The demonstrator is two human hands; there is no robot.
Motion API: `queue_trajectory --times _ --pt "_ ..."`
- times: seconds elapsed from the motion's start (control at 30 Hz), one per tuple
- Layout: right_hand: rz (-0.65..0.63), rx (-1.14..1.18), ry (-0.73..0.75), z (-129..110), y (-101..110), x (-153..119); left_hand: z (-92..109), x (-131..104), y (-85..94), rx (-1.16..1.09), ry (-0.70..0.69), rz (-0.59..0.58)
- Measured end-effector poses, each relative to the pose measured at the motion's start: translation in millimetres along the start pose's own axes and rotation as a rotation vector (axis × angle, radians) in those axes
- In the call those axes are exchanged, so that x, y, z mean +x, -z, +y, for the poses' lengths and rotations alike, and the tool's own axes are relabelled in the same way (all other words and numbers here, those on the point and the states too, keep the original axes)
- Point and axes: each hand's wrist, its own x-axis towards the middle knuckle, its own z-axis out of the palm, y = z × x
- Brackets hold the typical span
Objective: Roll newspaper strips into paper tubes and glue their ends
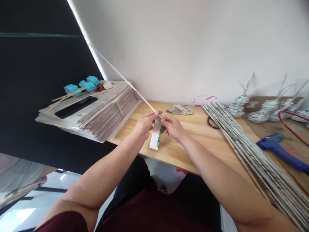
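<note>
Here, the left hand (144,125) and right hand (173,128) pinch the near end of a thin stick (125,80) over a wooden table (193,132); a white strip (154,138) sits beneath; the stick looks light, easily creased; surest held, I'd judge, near that end.

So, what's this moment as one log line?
left hand: holding thin white rod | right hand: at rod's lower end | paper strip: extending below hands
</note>
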Motion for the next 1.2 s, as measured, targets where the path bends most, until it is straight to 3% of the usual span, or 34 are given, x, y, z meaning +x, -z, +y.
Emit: queue_trajectory --times 0.17,0.37,0.5,0.7,0.93,1.03,1.2 --pt "0.010 0.041 -0.116 -2 -1 0 1 8 -0.8 0.015 -0.017 0.045" --pt "-0.029 0.053 -0.260 -8 15 5 5 15 11.1 -0.113 0.066 -0.007" --pt "-0.030 0.134 -0.169 -9 19 5 1 13 9.9 -0.123 0.101 -0.059" --pt "-0.044 -0.034 -0.111 -8 16 1 -6 10 3.6 -0.109 0.098 -0.074" --pt "-0.075 -0.286 0.020 -9 20 -2 -8 17 10.9 -0.140 0.068 -0.028" --pt "-0.031 -0.396 0.117 -6 19 -3 -6 19 13.7 -0.192 0.072 0.010" --pt "0.044 -0.315 0.209 -4 10 -5 -8 18 10.7 -0.201 0.095 -0.029"
